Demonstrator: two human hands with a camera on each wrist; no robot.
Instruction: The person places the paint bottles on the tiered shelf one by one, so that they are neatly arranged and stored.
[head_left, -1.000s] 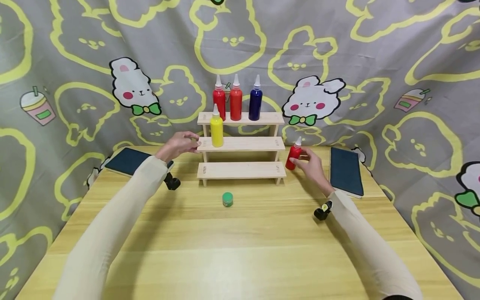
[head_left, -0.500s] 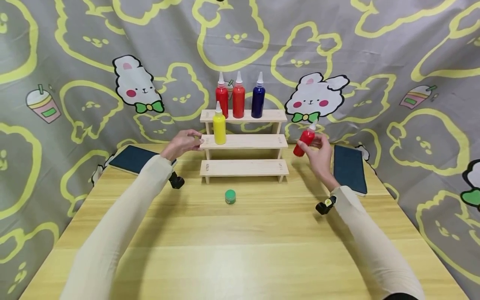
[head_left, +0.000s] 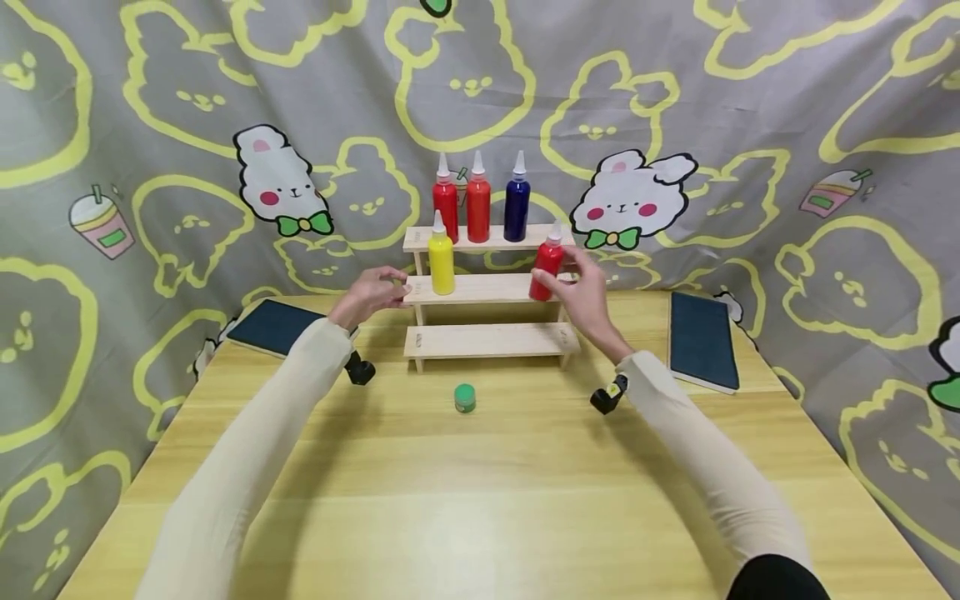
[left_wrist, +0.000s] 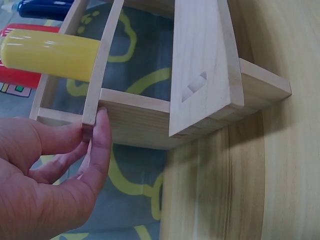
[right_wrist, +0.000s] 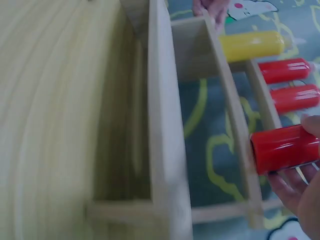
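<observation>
A three-step wooden display rack [head_left: 491,339] stands on the table. My left hand [head_left: 371,297] pinches the left end of its middle board between thumb and fingers, as the left wrist view shows. My right hand [head_left: 588,293] grips a red squeeze bottle [head_left: 544,273], nearly upright, at the right part of the middle step. In the right wrist view the base of this red bottle [right_wrist: 280,149] is at the board; whether it touches, I cannot tell. A yellow squeeze bottle [head_left: 442,268] stands on the same step, towards the left.
Along the top step stand a red bottle [head_left: 446,210], an orange-red bottle [head_left: 477,210] and a dark blue bottle [head_left: 517,210]. A small green jar [head_left: 465,398] is in front of the rack. Dark notebooks lie at left [head_left: 274,327] and right [head_left: 702,340]. A patterned curtain hangs behind.
My right hand has lifted the red bottle off the table beside the rack and carried it left to the middle step. The left hand keeps its hold on the rack.
</observation>
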